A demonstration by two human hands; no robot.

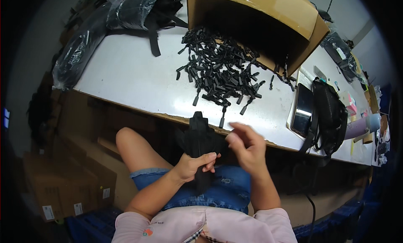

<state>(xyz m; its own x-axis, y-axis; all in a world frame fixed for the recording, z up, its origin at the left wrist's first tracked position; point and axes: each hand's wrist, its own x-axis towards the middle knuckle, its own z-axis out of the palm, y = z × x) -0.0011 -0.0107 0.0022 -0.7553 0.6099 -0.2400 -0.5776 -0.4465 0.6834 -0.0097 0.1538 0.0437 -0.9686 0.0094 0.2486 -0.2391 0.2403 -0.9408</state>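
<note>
Left hand grips a black fabric bundle; right hand hovers half-open.

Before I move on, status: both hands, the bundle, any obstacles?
Left hand gripping black fabric bundle. Right hand off it, half-curled, nothing visible in grasp. Table close beyond, small black parts piled on top.

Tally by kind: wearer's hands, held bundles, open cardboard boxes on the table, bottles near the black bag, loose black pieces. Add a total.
Wearer's hands: 2 (left hand, right hand)
Held black bundle: 1
Open cardboard box: 1
Purple bottle: 1
Total: 5, excluding the loose black pieces, too heaped to count
</note>
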